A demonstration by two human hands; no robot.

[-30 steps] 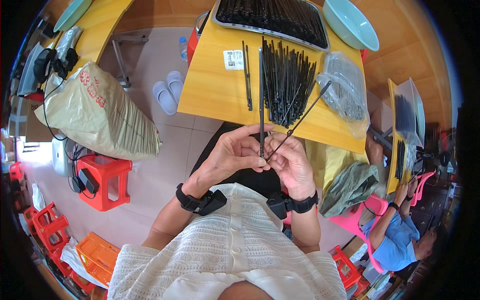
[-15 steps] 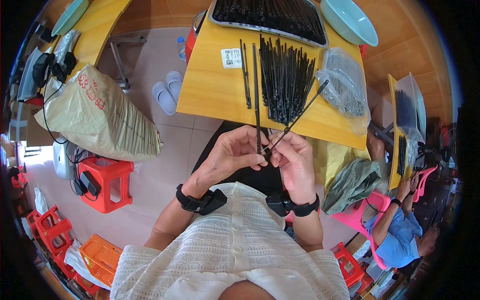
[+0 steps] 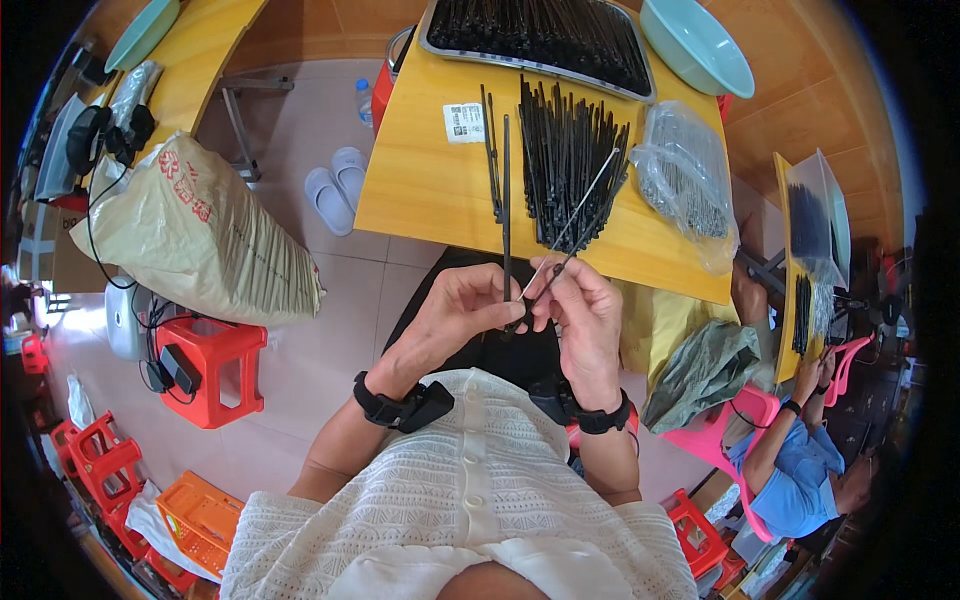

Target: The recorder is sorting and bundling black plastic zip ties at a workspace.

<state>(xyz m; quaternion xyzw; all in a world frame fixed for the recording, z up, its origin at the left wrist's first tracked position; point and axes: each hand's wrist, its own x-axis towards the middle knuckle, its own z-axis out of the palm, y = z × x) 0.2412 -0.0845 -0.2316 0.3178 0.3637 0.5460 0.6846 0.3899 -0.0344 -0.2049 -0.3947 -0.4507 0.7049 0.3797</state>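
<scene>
My left hand [image 3: 470, 308] pinches the lower part of a long black rod [image 3: 507, 200], which stands nearly upright in the picture. My right hand [image 3: 585, 305] is closed on a second, jointed black rod [image 3: 597, 222] that slants up to the right. Beside it runs a thin silvery rod [image 3: 590, 192], its lower end between my two hands. Both hands meet in front of my body, just off the table's near edge; my fingertips hide where the pieces join. A pile of black rods [image 3: 570, 165] lies on the yellow table [image 3: 420, 180] beyond them.
A metal tray [image 3: 545, 70] of black rods and a pale green basin [image 3: 697, 45] stand at the back. A clear bag [image 3: 685, 180] of thin rods lies right. Left are a large sack [image 3: 200, 230] and a red stool [image 3: 215, 370]. Another person [image 3: 790, 470] sits at right.
The thin silvery rod now shows at length, slanting up to the right beside the jointed black rod. The upright black rod has shifted slightly left and down with my left hand.
</scene>
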